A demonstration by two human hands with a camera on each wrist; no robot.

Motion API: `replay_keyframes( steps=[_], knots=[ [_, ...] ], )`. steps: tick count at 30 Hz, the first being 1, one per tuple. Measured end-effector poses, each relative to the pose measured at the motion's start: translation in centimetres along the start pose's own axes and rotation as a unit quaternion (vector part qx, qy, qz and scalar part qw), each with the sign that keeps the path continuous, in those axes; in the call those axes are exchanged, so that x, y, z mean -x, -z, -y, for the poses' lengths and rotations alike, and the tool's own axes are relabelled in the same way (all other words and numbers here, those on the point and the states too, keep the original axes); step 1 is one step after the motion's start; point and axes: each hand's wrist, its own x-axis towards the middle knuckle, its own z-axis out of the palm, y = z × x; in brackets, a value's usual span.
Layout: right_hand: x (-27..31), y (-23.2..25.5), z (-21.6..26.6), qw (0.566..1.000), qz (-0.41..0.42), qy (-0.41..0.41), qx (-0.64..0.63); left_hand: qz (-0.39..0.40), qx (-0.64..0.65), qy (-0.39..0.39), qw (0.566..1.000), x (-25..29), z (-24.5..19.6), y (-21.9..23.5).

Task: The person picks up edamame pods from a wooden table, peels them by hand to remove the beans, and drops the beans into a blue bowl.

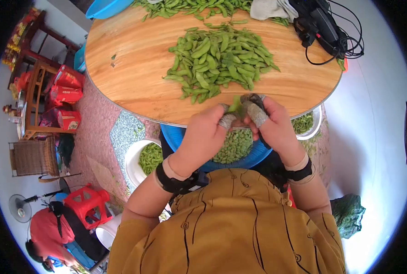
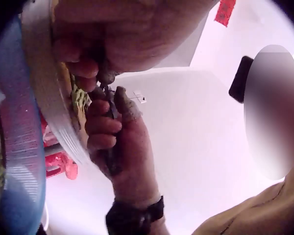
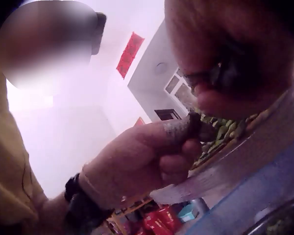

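In the head view both hands meet at the near edge of the round wooden table [image 1: 130, 73]. My left hand [image 1: 200, 134] pinches a green bean pod [image 1: 235, 104] between taped thumb and fingers. The right hand [image 1: 279, 130], its thumb also wrapped in grey tape, reaches the pod's other side. A dark slim object [image 2: 112, 164] runs under the right hand's curled fingers in the left wrist view; its kind is hidden. Below the hands, shelled green beans [image 1: 233, 147] fill a blue basin [image 1: 170, 137]. A heap of pods [image 1: 222, 59] lies just beyond them.
More pods [image 1: 185, 6] lie at the table's far side, by a pale cloth [image 1: 267, 9] and a black corded device [image 1: 320, 25]. White buckets with green pods stand at left [image 1: 131, 164] and right [image 1: 320, 121]. Another person [image 1: 50, 228] sits lower left near a red stool [image 1: 87, 201].
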Motion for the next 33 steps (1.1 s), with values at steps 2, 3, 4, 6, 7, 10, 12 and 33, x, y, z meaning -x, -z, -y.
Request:
replay_keyframes(
  steps=[2, 3, 4, 6, 7, 10, 12, 33],
  knots=[
    [1.0, 0.3, 0.2, 0.999, 0.030, 0.017, 0.032, 0.025, 0.071, 0.031, 0.997, 0.3, -0.4, 0.7],
    [1.6, 0.4, 0.4, 0.995, 0.063, 0.035, 0.066, 0.047, 0.143, 0.063, 0.987, 0.5, -0.7, 1.0],
    [1.9, 0.3, 0.6, 0.995, 0.063, 0.035, 0.065, 0.048, 0.141, 0.064, 0.987, 0.6, -1.1, 1.0],
    [2.4, 0.1, 0.8, 0.990, 0.116, 0.039, 0.067, 0.068, 0.197, 0.090, 0.974, 1.1, -1.6, 1.0],
    [2.5, 0.1, 0.7, 0.990, 0.115, 0.049, 0.071, 0.069, 0.196, 0.090, 0.974, 1.2, -1.5, 0.9],
    [2.8, 0.3, 0.9, 0.988, 0.136, 0.009, 0.067, 0.075, 0.155, 0.017, 0.985, 1.7, -0.8, 0.8],
    [3.0, 0.3, 0.7, 0.989, 0.143, -0.008, 0.033, 0.027, -0.093, -0.124, 0.988, 1.9, -0.5, 0.7],
    [3.7, -1.6, -0.1, 0.971, 0.132, -0.175, -0.097, -0.060, -0.221, -0.161, 0.960, 5.1, -0.2, -0.6]
  ],
)
